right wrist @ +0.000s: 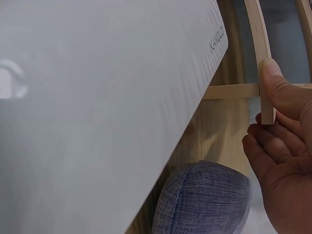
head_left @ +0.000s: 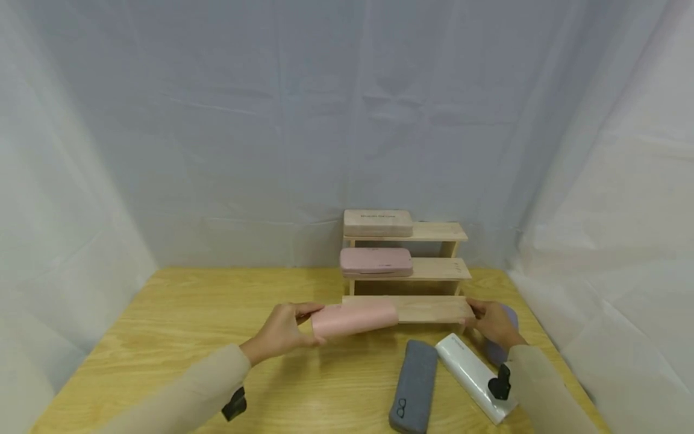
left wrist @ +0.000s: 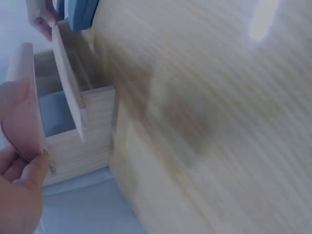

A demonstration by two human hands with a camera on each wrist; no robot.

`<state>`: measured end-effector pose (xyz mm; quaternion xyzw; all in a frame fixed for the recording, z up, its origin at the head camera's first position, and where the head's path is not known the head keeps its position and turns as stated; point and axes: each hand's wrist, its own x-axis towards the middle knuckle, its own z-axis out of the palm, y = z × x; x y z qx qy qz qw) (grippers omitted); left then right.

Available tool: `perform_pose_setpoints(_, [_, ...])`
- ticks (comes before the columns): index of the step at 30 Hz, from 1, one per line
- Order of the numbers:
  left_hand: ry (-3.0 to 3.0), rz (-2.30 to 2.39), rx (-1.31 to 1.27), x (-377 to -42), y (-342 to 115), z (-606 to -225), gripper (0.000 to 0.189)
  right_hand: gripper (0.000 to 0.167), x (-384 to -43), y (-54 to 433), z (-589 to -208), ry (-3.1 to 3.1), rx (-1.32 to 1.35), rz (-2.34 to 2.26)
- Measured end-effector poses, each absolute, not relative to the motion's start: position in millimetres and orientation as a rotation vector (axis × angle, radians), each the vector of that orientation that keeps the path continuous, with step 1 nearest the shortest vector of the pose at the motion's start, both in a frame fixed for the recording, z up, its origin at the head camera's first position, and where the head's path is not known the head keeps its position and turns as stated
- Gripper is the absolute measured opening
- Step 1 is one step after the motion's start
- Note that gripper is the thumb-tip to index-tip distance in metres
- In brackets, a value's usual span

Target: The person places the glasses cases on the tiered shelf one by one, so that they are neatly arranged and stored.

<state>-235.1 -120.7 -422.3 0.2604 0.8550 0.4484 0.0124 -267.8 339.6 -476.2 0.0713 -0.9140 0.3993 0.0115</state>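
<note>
My left hand (head_left: 279, 331) holds a smooth pink glasses case (head_left: 355, 319) by its left end, thumb below and fingers above. The case tilts slightly, its right end overlapping the lowest step of a three-tier wooden rack (head_left: 434, 310). At that step's right end, my right hand (head_left: 494, 325) grips the board; the thumb lies on the board (right wrist: 265, 105) in the right wrist view, with fingers curled beneath. A beige case (head_left: 378, 223) sits on the top step's left side. Below it, a mauve-pink case (head_left: 376, 262) lies on the middle step.
In front of the rack, a grey-blue case (head_left: 414, 386) with a glasses print lies on the wooden table (head_left: 190, 325). Beside it is a shiny white case (head_left: 472, 374), partly under the right forearm. A bluish-purple fabric case (right wrist: 202, 200) lies behind the right hand. Pale sheeting (head_left: 244, 132) encloses the table.
</note>
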Motion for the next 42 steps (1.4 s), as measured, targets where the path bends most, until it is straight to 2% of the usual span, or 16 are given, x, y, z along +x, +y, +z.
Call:
perform_pose_setpoints(13, [2.597,1.378,0.958,-279.0,-89.8,-420.9,0.064,0.064,-268.2,335.6,-476.3,-2.907,0.164,1.216])
perform_pose_setpoints(27, [2.508,1.394,0.921,-304.9,-74.2,-443.2,0.065,0.064,-267.0,333.3,-476.0,-2.912,0.143,1.187])
perform_pose_setpoints(34, [2.432,1.472,0.831,-311.2,-67.8,-462.3,0.067,0.062,-267.3,332.8,-475.6,-2.910,0.131,1.208])
perform_pose_setpoints(42, [2.418,1.554,0.757,-307.1,-62.2,-464.2,0.068,0.063,-266.8,333.4,-473.5,-2.905,0.109,1.183])
